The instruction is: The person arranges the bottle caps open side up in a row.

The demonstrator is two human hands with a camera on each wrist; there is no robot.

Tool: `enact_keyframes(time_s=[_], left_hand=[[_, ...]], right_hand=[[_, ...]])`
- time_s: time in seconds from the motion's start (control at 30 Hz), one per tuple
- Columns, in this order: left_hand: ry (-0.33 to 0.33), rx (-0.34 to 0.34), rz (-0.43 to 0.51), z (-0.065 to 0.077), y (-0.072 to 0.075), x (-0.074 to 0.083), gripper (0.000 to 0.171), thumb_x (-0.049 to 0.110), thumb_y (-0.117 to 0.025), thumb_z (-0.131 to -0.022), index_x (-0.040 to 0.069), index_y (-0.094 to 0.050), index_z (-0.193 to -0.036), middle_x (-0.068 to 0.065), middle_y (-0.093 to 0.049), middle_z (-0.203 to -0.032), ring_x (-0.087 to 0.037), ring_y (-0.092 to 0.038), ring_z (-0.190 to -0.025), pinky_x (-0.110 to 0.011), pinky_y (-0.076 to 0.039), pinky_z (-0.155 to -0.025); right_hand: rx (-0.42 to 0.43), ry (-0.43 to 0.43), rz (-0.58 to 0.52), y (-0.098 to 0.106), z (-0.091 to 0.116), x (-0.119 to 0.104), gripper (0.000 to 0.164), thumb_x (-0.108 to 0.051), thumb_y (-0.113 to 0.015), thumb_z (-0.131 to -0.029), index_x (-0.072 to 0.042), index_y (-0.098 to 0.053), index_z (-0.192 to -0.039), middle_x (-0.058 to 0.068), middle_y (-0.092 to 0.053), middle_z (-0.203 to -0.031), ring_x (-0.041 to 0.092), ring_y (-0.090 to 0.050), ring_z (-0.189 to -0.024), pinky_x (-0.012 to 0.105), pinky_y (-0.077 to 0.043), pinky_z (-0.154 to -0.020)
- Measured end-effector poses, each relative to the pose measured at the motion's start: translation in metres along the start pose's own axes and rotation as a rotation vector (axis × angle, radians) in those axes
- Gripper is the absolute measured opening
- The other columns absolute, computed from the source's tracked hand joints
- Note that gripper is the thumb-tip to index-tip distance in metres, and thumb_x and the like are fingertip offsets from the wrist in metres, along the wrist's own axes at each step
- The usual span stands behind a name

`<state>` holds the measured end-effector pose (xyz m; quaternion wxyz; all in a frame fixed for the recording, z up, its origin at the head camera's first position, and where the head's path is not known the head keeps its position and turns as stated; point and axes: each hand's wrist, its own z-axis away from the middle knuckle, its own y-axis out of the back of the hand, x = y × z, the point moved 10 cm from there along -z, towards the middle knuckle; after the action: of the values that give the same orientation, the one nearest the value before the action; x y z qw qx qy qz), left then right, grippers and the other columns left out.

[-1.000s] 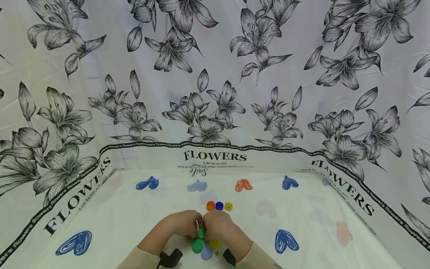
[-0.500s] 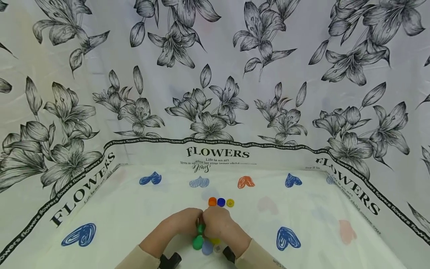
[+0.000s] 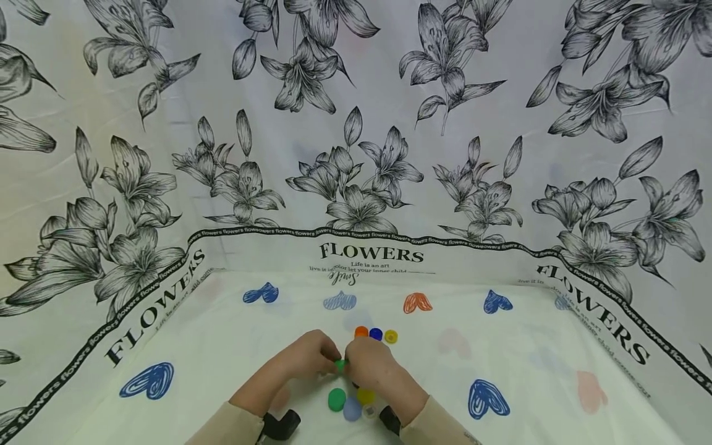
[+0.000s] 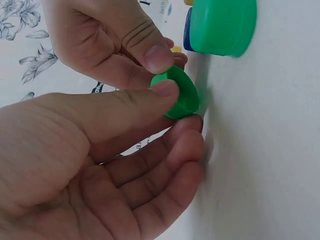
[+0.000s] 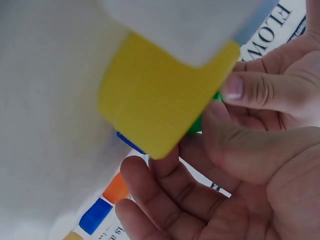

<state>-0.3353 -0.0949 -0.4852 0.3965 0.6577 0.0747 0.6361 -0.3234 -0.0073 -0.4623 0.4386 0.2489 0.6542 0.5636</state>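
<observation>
A small green bottle cap (image 4: 187,95), hollow side showing, is held off the cloth between both hands. My left hand (image 3: 308,357) pinches one side with its thumb and fingertips. On the other side, my right hand (image 3: 372,368) pinches the rim, its thumb close to the left thumb in the left wrist view. Just nearer the camera stand a larger green cap (image 3: 336,399), a light blue cap (image 3: 352,409), a yellow cap (image 5: 160,95) and a whitish translucent cap (image 3: 369,412). A dark blue cap (image 4: 187,30) is mostly hidden behind the larger green one.
Beyond the hands, a short row holds an orange cap (image 3: 361,332), a blue cap (image 3: 376,334) and a small yellow cap (image 3: 391,337). White cloth (image 3: 222,346) printed with hearts covers the table. A flower-printed curtain (image 3: 356,80) encloses the back and sides.
The head view has shifted, so the scene sits farther right in it. My left hand has drawn slightly away from the right hand, opening a gap where the green bottle cap shows.
</observation>
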Motion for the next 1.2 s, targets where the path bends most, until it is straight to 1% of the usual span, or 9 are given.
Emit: enact_keyframes(time_s=[0.17,0.27,0.33,0.43,0.6,0.77,0.87,1.03,1.2], left_hand=[[0.033,0.078,0.056,-0.002,0.008,-0.005,0.008,0.005,-0.080,-0.087,0.005,-0.072,-0.089,-0.002,-0.067,-0.080,-0.018,-0.061,-0.066,-0.032,-0.053,-0.063],[0.020,0.118,0.054,0.001,0.012,-0.005,0.007,0.005,-0.078,-0.088,0.004,-0.072,-0.089,-0.001,-0.067,-0.079,-0.017,-0.060,-0.064,-0.031,-0.052,-0.061],[0.005,0.141,0.042,0.002,0.015,-0.005,0.005,0.006,-0.077,-0.089,0.004,-0.074,-0.090,-0.001,-0.068,-0.080,-0.017,-0.061,-0.065,-0.032,-0.052,-0.061],[-0.013,0.181,0.018,0.003,0.019,-0.004,0.005,0.008,-0.077,-0.090,0.004,-0.077,-0.093,0.001,-0.069,-0.082,-0.016,-0.061,-0.067,-0.032,-0.051,-0.061],[-0.016,0.250,0.007,0.002,0.026,-0.005,0.010,0.011,-0.075,-0.092,0.005,-0.079,-0.099,0.001,-0.071,-0.087,-0.015,-0.062,-0.070,-0.031,-0.052,-0.063],[0.018,0.312,0.066,0.000,0.029,-0.009,0.013,0.011,-0.075,-0.093,0.003,-0.079,-0.101,0.000,-0.073,-0.088,-0.014,-0.061,-0.072,-0.030,-0.052,-0.065],[0.053,0.341,0.127,-0.002,0.027,-0.015,0.013,0.010,-0.074,-0.093,0.001,-0.079,-0.101,-0.002,-0.074,-0.087,-0.014,-0.063,-0.072,-0.029,-0.053,-0.066],[0.105,0.387,0.181,-0.005,0.026,-0.022,0.010,0.008,-0.072,-0.095,0.001,-0.076,-0.099,-0.003,-0.070,-0.084,-0.015,-0.061,-0.071,-0.030,-0.052,-0.065],[0.145,0.379,0.196,-0.007,0.026,-0.027,0.011,0.004,-0.068,-0.096,-0.002,-0.074,-0.103,-0.005,-0.069,-0.084,-0.017,-0.061,-0.072,-0.031,-0.051,-0.065]], right_hand=[[0.005,-0.041,-0.142,-0.001,-0.004,0.006,0.014,-0.014,-0.072,-0.096,0.000,-0.077,-0.096,-0.001,-0.060,-0.073,0.012,-0.051,-0.056,0.022,-0.043,-0.052],[0.040,-0.039,-0.211,0.002,-0.007,0.006,0.015,-0.012,-0.072,-0.096,0.001,-0.077,-0.100,0.002,-0.069,-0.082,0.013,-0.058,-0.064,0.023,-0.049,-0.058],[0.063,-0.035,-0.237,0.004,-0.008,0.007,0.014,-0.012,-0.072,-0.096,0.000,-0.076,-0.102,0.003,-0.071,-0.087,0.013,-0.061,-0.070,0.025,-0.051,-0.063],[0.093,-0.039,-0.282,0.005,-0.009,0.011,0.012,-0.013,-0.072,-0.097,-0.002,-0.072,-0.102,0.003,-0.069,-0.086,0.013,-0.062,-0.073,0.026,-0.053,-0.065],[0.104,-0.081,-0.412,0.006,-0.011,0.019,0.013,-0.015,-0.072,-0.097,-0.005,-0.066,-0.102,0.000,-0.065,-0.081,0.013,-0.059,-0.068,0.030,-0.051,-0.061],[0.094,-0.107,-0.480,0.007,-0.012,0.026,0.015,-0.015,-0.073,-0.095,-0.004,-0.068,-0.104,0.001,-0.063,-0.084,0.016,-0.058,-0.073,0.034,-0.052,-0.066],[0.066,-0.121,-0.518,0.004,-0.013,0.029,0.018,-0.013,-0.073,-0.095,-0.003,-0.069,-0.109,0.003,-0.064,-0.088,0.018,-0.059,-0.077,0.036,-0.053,-0.070],[0.016,-0.185,-0.589,-0.001,-0.016,0.037,0.023,-0.013,-0.074,-0.094,-0.002,-0.069,-0.114,0.005,-0.066,-0.097,0.021,-0.061,-0.084,0.040,-0.056,-0.079],[-0.005,-0.233,-0.604,-0.004,-0.018,0.041,0.026,-0.014,-0.073,-0.095,-0.002,-0.070,-0.118,0.007,-0.067,-0.107,0.024,-0.061,-0.094,0.046,-0.054,-0.089]])
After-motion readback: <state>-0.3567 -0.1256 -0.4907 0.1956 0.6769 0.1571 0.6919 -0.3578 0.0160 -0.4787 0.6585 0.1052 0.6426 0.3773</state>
